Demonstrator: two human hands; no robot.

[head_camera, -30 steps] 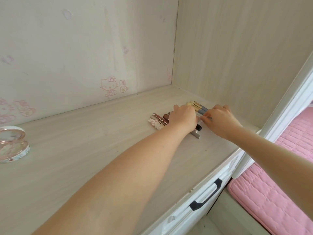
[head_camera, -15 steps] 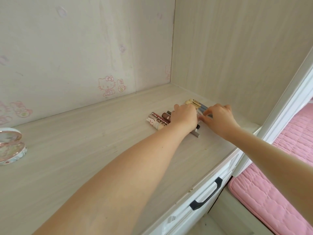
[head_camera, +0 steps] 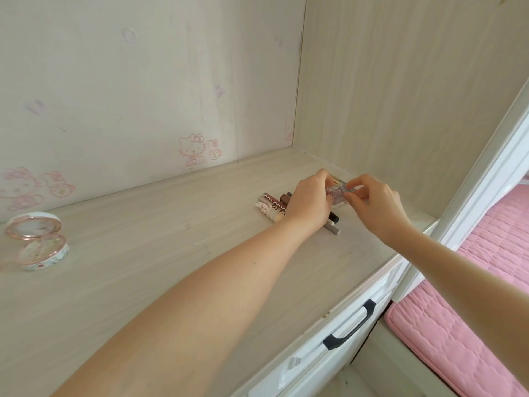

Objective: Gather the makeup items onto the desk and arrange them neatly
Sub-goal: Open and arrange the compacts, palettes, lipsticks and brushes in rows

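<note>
one small clear case (head_camera: 337, 193) with pinkish glitter is pinched between my left hand (head_camera: 309, 202) and right hand (head_camera: 372, 207), fingertips curled on its edges, over the desk's (head_camera: 171, 253) far right corner. under them lies a row of makeup sticks (head_camera: 272, 206). i count four ends, and the left hand hides the rest. one open compact (head_camera: 37, 242) sits far left.
</note>
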